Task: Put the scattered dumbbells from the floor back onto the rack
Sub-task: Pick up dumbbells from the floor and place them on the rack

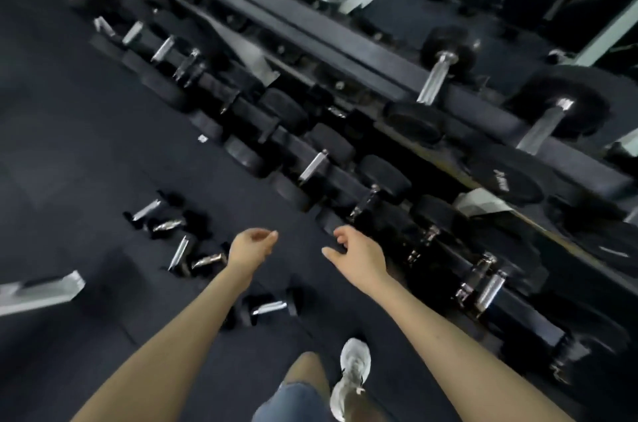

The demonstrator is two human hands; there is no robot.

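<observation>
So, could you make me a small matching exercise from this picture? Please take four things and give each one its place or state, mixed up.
Things:
1. left hand
2. small dumbbell
3. white shoe
4. large dumbbell

Places or states:
A. lying across the upper rail of the rack
B. on the floor between the two forearms
C. empty, fingers loosely curled
D. at the bottom edge, on the floor

Pairs: 1-C, 2-B, 3-D, 4-A

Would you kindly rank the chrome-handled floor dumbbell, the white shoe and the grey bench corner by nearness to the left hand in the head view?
1. Floor dumbbell, just below the left hand.
2. White shoe, lower right.
3. Bench corner, far left edge.
</observation>
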